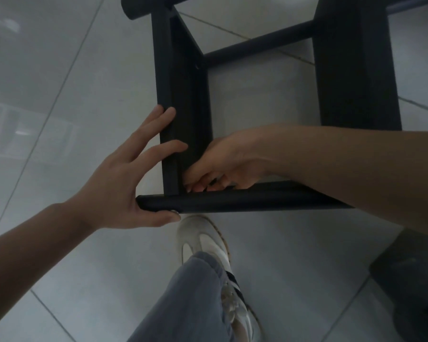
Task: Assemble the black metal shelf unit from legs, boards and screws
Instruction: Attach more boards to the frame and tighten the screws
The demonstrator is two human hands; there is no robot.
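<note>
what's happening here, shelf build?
Yes. A person stands over a partly built black shelf frame on the tiled floor. The left hand steadies it, fingers spread against a board and thumb under the near leg. The right hand reaches into the corner where board meets leg, fingers curled; whether it holds a screw can't be seen.

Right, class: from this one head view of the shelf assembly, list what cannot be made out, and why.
- What the right hand holds at the corner: its curled fingers cover it.
- Top of the shelf unit: cut off by the upper edge.
- Dark object at lower right: cut off by the edge, too dim to identify.
- Screws: none discernible.
</note>
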